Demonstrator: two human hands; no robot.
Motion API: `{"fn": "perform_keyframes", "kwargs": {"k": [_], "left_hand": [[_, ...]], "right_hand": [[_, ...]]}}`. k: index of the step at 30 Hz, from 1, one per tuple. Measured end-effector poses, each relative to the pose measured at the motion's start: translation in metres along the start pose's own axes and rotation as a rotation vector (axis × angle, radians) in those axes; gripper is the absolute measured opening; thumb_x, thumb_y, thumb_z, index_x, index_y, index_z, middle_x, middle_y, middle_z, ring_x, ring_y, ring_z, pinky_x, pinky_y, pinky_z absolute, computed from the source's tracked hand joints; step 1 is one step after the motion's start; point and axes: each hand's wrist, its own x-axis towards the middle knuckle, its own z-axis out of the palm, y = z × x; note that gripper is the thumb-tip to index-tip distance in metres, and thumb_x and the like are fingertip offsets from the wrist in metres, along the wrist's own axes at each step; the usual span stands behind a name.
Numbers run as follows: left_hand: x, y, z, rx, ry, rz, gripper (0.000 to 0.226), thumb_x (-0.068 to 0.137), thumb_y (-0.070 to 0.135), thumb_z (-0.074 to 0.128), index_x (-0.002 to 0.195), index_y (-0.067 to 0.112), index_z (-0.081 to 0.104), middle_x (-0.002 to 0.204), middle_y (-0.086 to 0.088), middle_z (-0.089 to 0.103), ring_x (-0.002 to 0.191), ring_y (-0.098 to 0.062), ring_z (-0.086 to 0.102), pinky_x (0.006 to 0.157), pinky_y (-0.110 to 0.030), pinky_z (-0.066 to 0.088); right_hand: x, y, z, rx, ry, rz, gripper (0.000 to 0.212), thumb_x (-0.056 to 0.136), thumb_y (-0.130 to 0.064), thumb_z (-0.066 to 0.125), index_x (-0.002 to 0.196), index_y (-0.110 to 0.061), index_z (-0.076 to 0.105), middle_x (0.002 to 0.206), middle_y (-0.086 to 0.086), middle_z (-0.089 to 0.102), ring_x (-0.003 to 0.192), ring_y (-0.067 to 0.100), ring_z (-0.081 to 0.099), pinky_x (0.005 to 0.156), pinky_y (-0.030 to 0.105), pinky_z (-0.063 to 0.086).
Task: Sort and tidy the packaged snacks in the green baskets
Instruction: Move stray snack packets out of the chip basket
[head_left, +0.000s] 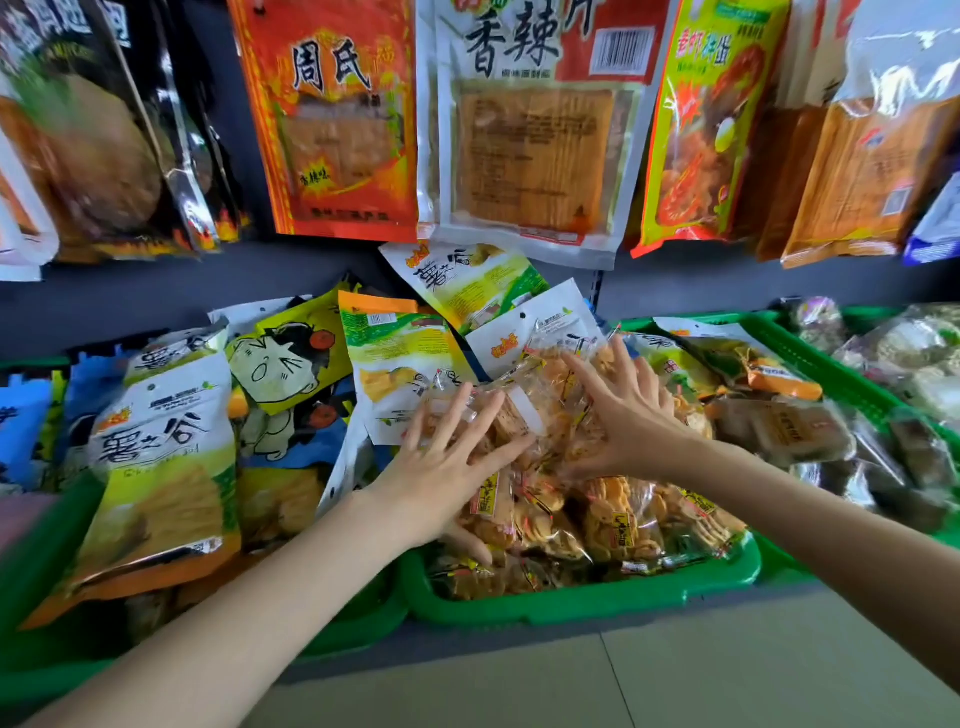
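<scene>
Both hands lie flat with fingers spread, each grip wide: the left hand (441, 457) and right hand (623, 415) press on clear cracker packets (545, 415) heaped in the middle green basket (571, 605) on the shelf.

dark grey shelf backing (156, 291) behind, and what looks like pale floor tiles (675, 670) below.

Bright, even light with only faint shadows. Glare streaks the clear hanging packet (904, 78) at the upper right. The dark hanging packet (78, 130) at the upper left is blurred, and wide-angle distortion bends the edges.
</scene>
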Motion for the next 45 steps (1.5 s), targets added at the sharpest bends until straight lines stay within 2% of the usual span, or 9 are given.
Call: {"fn": "perform_keyframes", "kwargs": {"k": [7,12,16,21,27,30,35,40,45], "left_hand": [[0.021,0.01,0.007,-0.039,0.152,-0.169,0.115,0.07,0.072,0.053,0.135,0.037,-0.035,0.141,-0.01,-0.044,0.125,-0.04,-0.042,0.107,-0.064,-0.008],[0.015,0.004,-0.011,-0.157,-0.017,-0.095,0.119,0.07,0.065,0.064,0.141,0.035,-0.028,0.137,-0.007,-0.049,0.123,-0.038,-0.046,0.107,-0.065,-0.014],[0.0,-0.002,-0.034,-0.273,-0.098,-0.036,0.118,0.069,0.059,0.068,0.142,0.04,-0.023,0.135,0.004,-0.048,0.128,-0.026,-0.043,0.111,-0.062,-0.009],[-0.012,-0.003,-0.067,-0.388,0.259,-0.07,0.071,0.091,0.034,0.055,0.148,0.033,0.012,0.157,0.009,-0.008,0.145,-0.016,0.006,0.113,-0.036,0.022],[-0.034,-0.061,-0.084,-0.308,0.622,-0.329,0.041,0.093,0.027,0.049,0.134,0.02,0.045,0.143,0.002,0.036,0.125,-0.02,0.043,0.098,-0.037,0.039],[-0.073,-0.105,-0.08,-0.264,0.677,-0.461,0.032,0.093,0.026,0.048,0.125,0.02,0.052,0.132,0.003,0.046,0.115,-0.019,0.05,0.089,-0.034,0.04],[-0.191,-0.201,-0.012,-0.195,0.42,-0.775,0.028,0.092,0.028,0.049,0.118,0.021,0.056,0.124,0.0,0.05,0.106,-0.024,0.055,0.084,-0.035,0.043],[-0.307,-0.278,0.071,-0.374,0.065,-0.908,0.06,0.078,0.051,0.042,0.114,0.008,0.062,0.125,-0.006,0.056,0.118,-0.019,0.051,0.094,-0.026,0.039],[-0.359,-0.316,0.128,-0.505,-0.197,-0.933,0.061,0.093,0.037,0.053,0.145,0.017,0.029,0.149,-0.006,0.034,0.134,-0.022,0.037,0.103,-0.024,0.031]], "right_hand": [[0.02,0.005,-0.003,0.039,0.088,0.098,0.123,0.057,-0.069,0.071,0.146,-0.04,-0.01,0.151,0.005,-0.032,0.14,0.043,-0.017,0.109,0.066,0.01],[0.022,0.015,-0.031,-0.141,-0.195,0.112,0.124,0.058,-0.073,0.066,0.142,-0.044,-0.019,0.15,0.006,-0.034,0.14,0.048,-0.006,0.109,0.067,0.005],[0.005,0.02,-0.061,-0.135,-0.334,0.062,0.12,0.059,-0.061,0.073,0.146,-0.041,-0.008,0.156,0.004,-0.015,0.142,0.041,-0.004,0.112,0.062,0.008],[0.002,-0.027,-0.089,-0.107,-0.105,-0.156,0.076,0.078,-0.044,0.069,0.142,-0.03,0.03,0.146,-0.001,0.034,0.133,0.021,0.035,0.109,0.036,0.031],[0.028,-0.089,-0.091,0.275,0.028,-0.362,0.049,0.08,-0.031,0.069,0.125,-0.026,0.053,0.125,-0.009,0.053,0.114,0.012,0.052,0.088,0.021,0.042],[0.045,-0.146,-0.08,0.47,0.048,-0.496,0.041,0.08,-0.023,0.069,0.119,-0.02,0.057,0.113,-0.008,0.058,0.102,0.011,0.058,0.077,0.007,0.044],[0.059,-0.271,-0.041,0.325,-0.091,-0.739,0.043,0.083,-0.033,0.066,0.124,-0.025,0.052,0.117,-0.009,0.056,0.102,0.009,0.055,0.075,0.011,0.039],[0.069,-0.411,0.01,-0.037,-0.263,-0.952,0.054,0.087,-0.035,0.061,0.134,-0.017,0.042,0.137,0.005,0.047,0.124,0.02,0.045,0.091,0.021,0.031],[0.068,-0.529,0.093,-0.077,-0.383,-1.025,0.073,0.081,-0.044,0.066,0.141,-0.016,0.034,0.14,0.012,0.041,0.129,0.027,0.038,0.105,0.03,0.033]]}}
